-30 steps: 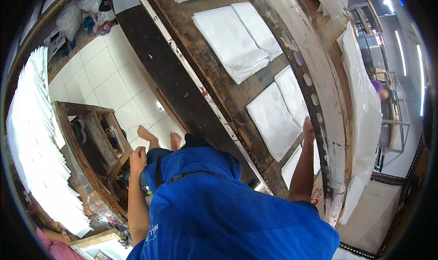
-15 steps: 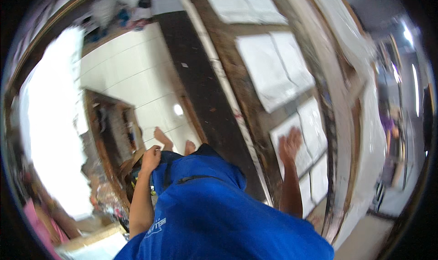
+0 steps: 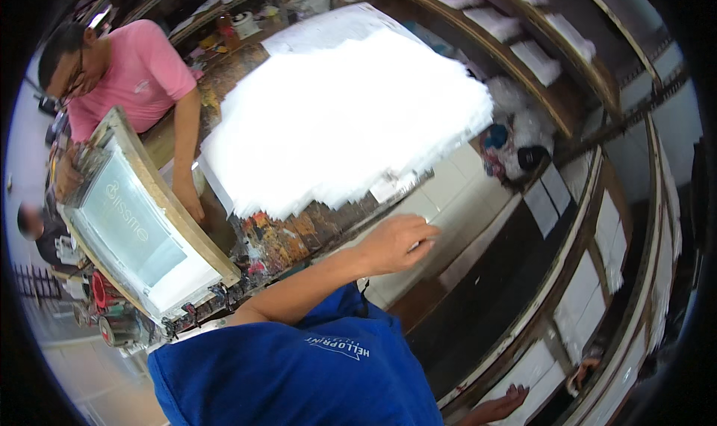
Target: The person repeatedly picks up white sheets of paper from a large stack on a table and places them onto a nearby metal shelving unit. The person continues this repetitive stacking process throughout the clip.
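My left hand (image 3: 396, 244) is raised in front of my body, close to the near edge of the worktable (image 3: 299, 235). Its fingers are curled in, and whatever may be inside them is too small to make out. On that table lies a broad, glaring white pile of sheets (image 3: 343, 119), apart from the hand. Low on the right, my right hand (image 3: 509, 403) hovers by white sheets (image 3: 534, 377) lying on a rack, its fingers stretched out. I cannot tell whether it touches them.
A co-worker in a pink shirt (image 3: 142, 71) leans over a framed printing screen (image 3: 134, 217) at the left. Wooden racks with white sheets (image 3: 582, 299) curve along the right, beside a long dark board (image 3: 478, 299). Cans (image 3: 119, 329) stand below the screen.
My view has swung left, bringing the worktable, screen and co-worker into sight. My left hand has come up from beside my waist. The right hand now shows at the lower edge.
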### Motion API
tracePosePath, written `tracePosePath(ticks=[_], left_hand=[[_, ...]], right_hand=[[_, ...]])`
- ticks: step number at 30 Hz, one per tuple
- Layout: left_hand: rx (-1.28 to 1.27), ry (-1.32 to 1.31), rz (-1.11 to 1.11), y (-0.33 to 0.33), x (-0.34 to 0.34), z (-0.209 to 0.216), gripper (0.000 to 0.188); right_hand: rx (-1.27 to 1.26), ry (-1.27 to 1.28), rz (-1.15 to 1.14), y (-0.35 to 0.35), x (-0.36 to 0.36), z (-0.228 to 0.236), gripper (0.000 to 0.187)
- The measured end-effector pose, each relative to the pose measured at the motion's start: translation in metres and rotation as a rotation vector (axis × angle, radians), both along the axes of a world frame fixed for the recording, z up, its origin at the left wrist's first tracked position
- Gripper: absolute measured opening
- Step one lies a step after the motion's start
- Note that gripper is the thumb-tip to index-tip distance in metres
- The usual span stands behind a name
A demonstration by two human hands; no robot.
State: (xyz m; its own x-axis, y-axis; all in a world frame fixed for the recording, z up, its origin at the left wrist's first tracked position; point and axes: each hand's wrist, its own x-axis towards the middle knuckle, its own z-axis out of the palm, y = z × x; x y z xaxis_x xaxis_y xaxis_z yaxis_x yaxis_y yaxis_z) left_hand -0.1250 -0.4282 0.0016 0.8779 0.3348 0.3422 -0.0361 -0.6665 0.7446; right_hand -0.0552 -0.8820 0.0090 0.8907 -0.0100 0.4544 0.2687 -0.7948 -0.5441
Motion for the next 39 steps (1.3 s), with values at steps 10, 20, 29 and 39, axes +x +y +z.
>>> tracePosePath(ticks=[10, 20, 29, 39], left_hand=[[0.066, 0.128, 0.273, 0.081, -0.026, 0.029, 0.021], [0.487, 0.016, 0.834, 0.161, -0.023, 0.078, 0.042], [0.342, 0.879, 0.664, 0.328, 0.060, 0.008, 0.052], [-0.255, 0.813, 0.314, 0.418, 0.052, -0.011, 0.031]], right_hand=[[0.092, 0.505, 0.855, 0.249, 0.044, -0.068, 0.024], [-0.093, 0.688, 0.985, 0.282, 0.063, -0.088, 0.028], [-0.126, 0.623, 0.810, 0.258, 0.098, -0.095, 0.028], [-0.052, 0.796, 0.722, 0.248, 0.077, -0.114, 0.030]])
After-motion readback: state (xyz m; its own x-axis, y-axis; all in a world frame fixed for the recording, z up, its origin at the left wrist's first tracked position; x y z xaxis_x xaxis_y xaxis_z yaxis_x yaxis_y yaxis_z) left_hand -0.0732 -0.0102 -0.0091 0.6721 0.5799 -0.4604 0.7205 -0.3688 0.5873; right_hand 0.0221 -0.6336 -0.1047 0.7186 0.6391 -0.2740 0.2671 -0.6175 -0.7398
